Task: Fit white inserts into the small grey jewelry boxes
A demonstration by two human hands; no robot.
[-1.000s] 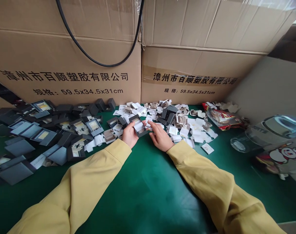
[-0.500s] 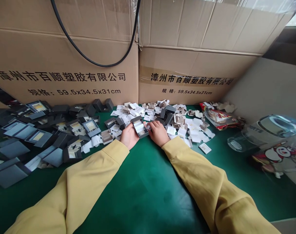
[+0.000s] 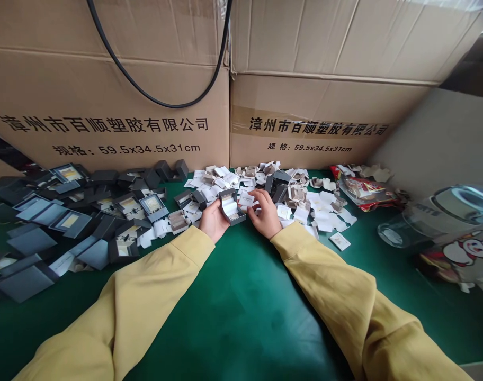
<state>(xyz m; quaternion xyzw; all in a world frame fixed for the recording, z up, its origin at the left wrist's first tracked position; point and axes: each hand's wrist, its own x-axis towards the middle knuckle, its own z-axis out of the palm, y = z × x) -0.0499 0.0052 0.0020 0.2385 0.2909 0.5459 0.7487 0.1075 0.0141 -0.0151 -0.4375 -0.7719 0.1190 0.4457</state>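
While my left hand (image 3: 213,219) cups the open box (image 3: 230,206) over the green table (image 3: 241,307), fingers curled round it, my right hand (image 3: 265,214) pinches 1 white card (image 3: 246,200) just beside it.

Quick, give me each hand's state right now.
Left hand: closed on the open dark box.
Right hand: pinching a small white card beside that box.

Cardboard cartons (image 3: 209,95): I count two, far side.
Glass jar (image 3: 436,214): one, right.
Red snack packet (image 3: 364,191): one.
Dark boxes (image 3: 70,222): too many to count, left.
White inserts (image 3: 305,203): likewise, centre.
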